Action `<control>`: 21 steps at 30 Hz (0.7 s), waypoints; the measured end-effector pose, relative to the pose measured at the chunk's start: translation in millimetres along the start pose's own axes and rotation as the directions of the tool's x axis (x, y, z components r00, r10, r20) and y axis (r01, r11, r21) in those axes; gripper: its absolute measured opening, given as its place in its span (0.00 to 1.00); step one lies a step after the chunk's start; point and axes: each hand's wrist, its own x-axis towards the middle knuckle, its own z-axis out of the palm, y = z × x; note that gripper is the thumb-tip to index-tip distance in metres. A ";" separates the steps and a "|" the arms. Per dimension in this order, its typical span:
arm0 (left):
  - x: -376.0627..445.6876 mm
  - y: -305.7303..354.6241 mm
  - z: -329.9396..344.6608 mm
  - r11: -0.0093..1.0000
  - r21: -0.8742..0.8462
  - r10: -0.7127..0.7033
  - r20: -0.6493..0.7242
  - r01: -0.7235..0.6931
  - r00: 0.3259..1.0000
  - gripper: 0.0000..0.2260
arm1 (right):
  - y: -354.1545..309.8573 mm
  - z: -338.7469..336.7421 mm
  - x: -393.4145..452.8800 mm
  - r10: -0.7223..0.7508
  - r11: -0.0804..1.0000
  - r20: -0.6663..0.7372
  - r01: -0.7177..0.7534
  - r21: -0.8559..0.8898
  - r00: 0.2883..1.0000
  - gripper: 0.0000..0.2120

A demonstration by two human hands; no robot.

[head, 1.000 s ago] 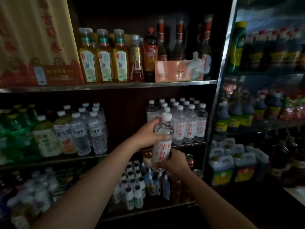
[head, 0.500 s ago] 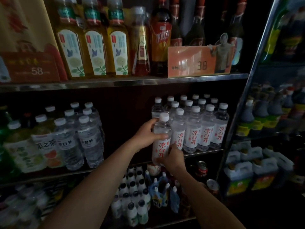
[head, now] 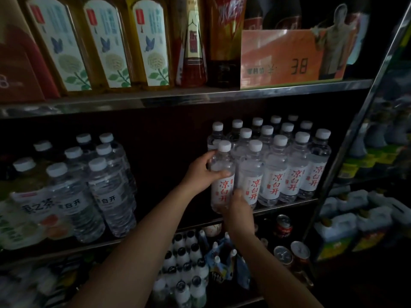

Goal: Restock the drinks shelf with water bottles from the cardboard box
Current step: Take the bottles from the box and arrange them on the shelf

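STEP: I am seating one clear plastic water bottle with white cap and red-lettered label (head: 222,176) at the front edge of the metal drinks shelf (head: 287,204), left end of its row | LEFT: left hand (head: 200,172) fingers curl round the shoulder | RIGHT: right hand (head: 239,205) fingers grip the base | PROGRESS: row looks nearly full; cardboard box out of view, remainder unknown

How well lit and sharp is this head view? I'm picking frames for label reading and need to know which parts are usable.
Head view: dim overall; the water bottle held by the left hand and right hand is sharp, its red label readable. The lower shelf is nearly black. The right-side rack is blurred. Wide-angle bending slants the metal upright; the price card shows faint glare.
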 end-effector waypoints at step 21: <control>55.4 -20.7 9.8 0.993 0.077 0.097 -0.125 -0.088 0.987 0.28 | -11.6 35.5 40.7 -0.014 0.936 -0.083 -0.016 -0.352 0.996 0.20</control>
